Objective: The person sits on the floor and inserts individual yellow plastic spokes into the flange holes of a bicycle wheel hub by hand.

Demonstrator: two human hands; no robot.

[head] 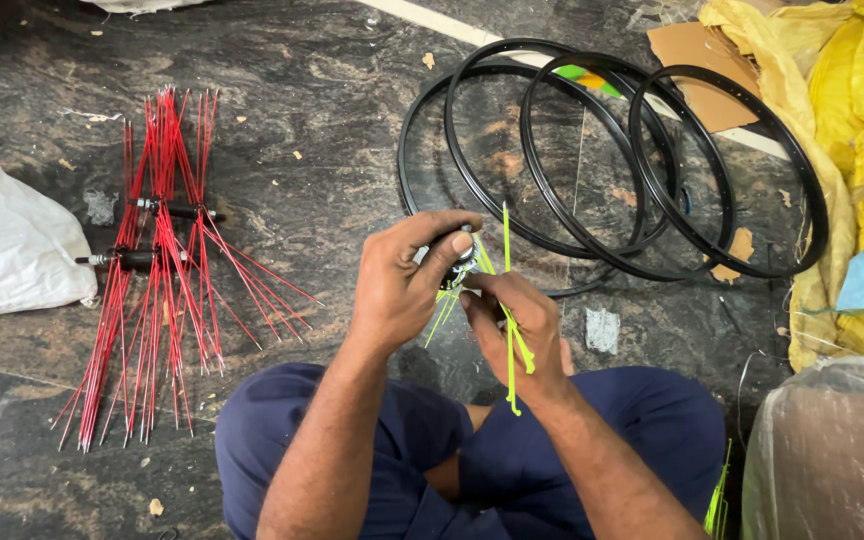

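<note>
My left hand (407, 280) grips a small metal wheel hub (460, 262), thumb and fingers wrapped over it. My right hand (522, 325) pinches neon-yellow spokes (508, 330) at the hub; a few stick up and down from my fingers. I sit cross-legged in dark blue trousers (352, 440) on a dark stone floor. Most of the hub is hidden by my fingers.
Two hubs laced with red spokes (157, 270) lie on the floor at left. Several black bicycle rims (612, 160) overlap beyond my hands. A white sack (7, 250) is far left; yellow sacks (842, 90), cardboard (697, 60) and a clear plastic bag (832, 450) are at right.
</note>
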